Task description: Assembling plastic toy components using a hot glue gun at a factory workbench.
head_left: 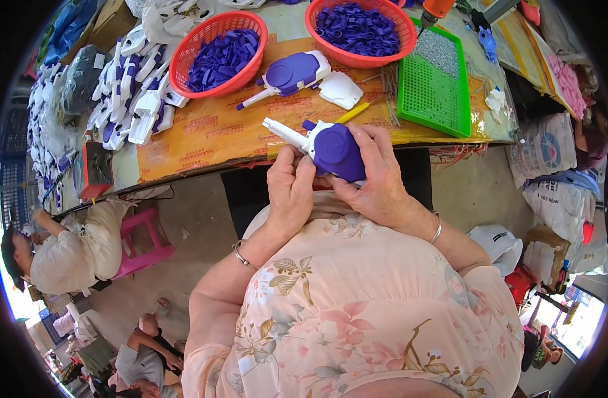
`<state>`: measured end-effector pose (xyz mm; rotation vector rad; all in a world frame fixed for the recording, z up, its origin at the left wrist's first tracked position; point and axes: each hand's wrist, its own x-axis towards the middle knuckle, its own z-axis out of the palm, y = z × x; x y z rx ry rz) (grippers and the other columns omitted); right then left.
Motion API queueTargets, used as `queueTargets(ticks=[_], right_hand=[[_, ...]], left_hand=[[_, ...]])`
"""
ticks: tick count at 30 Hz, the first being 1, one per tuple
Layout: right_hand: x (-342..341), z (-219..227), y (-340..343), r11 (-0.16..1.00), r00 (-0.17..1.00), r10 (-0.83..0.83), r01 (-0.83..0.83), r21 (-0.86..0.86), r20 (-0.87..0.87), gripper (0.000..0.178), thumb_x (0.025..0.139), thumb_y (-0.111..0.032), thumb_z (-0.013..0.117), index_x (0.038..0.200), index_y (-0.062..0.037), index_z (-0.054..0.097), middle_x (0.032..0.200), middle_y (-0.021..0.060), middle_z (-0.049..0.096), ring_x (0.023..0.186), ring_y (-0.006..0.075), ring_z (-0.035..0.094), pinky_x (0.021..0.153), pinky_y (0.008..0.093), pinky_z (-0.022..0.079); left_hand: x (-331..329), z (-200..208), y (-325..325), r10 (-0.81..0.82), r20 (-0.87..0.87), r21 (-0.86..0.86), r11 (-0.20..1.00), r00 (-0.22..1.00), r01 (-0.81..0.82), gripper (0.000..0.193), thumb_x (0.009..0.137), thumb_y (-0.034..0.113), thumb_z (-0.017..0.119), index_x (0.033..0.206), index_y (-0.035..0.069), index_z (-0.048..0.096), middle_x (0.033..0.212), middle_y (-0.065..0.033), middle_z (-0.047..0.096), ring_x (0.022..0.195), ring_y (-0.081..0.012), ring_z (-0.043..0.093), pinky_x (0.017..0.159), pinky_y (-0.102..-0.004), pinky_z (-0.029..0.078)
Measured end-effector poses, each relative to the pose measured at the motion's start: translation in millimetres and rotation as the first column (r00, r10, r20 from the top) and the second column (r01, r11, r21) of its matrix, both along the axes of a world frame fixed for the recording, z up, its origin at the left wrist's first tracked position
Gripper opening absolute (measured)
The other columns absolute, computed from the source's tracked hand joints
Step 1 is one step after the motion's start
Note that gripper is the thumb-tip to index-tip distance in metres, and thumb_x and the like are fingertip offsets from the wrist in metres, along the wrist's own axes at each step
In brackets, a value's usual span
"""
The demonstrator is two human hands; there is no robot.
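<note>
Close to the table's front edge I hold a purple-and-white plastic housing (336, 151) with a round disc on its face and a white stem pointing up and left. My left hand (292, 187) is closed on its left side, near the base of the stem. The fingers of my right hand (382, 171) curl round its right edge, the thumb underneath. Just beyond lies a yellow-handled tool (354, 113). A similar purple-and-white unit (294, 71) rests farther back on the table, beside a loose white cover (341, 90).
Two red baskets (176, 74) of purple parts stand at the back. A green tray (443, 121) holds small metal pieces (438, 53), below an orange tool (438, 8). White-and-purple parts (128, 93) pile up leftward. Another person (78, 249) sits left, by a pink stool (146, 242).
</note>
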<state>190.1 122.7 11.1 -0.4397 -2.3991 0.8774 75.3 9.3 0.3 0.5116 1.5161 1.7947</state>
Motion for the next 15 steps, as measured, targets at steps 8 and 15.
queueTargets(ticks=[8, 15], right_hand=[[-0.5, -1.6, 5.0, 1.0, 0.999, -0.014, 0.013, -0.025, -0.032, 0.074, 0.064, -0.007, 0.077, 0.128, 0.006, 0.042, 0.115, 0.0216, 0.047, 0.103, 0.0371, 0.054, 0.088, 0.0398, 0.049], [1.9, 3.2, 11.6, 0.976, 1.0, -0.003, -0.004, -0.217, -0.029, 0.066, 0.067, -0.012, 0.078, 0.124, 0.0025, 0.049, 0.11, 0.0188, 0.052, 0.1, 0.0329, 0.056, 0.087, 0.0378, 0.048]], left_hand=[[-6.6, 1.8, -3.6, -0.12, 0.262, 0.121, 0.988, 0.958, 0.091, 0.029, 0.094, 0.007, 0.046, 0.12, -0.006, 0.046, 0.098, -0.0121, 0.061, 0.083, -0.0184, 0.067, 0.071, -0.0294, 0.058], [-25.9, 6.0, -7.1, -0.353, 0.393, 0.302, 0.922, 0.849, 0.243, 0.059, 0.088, 0.002, 0.055, 0.141, -0.001, 0.029, 0.114, -0.0176, 0.058, 0.1, -0.0257, 0.064, 0.083, -0.0393, 0.056]])
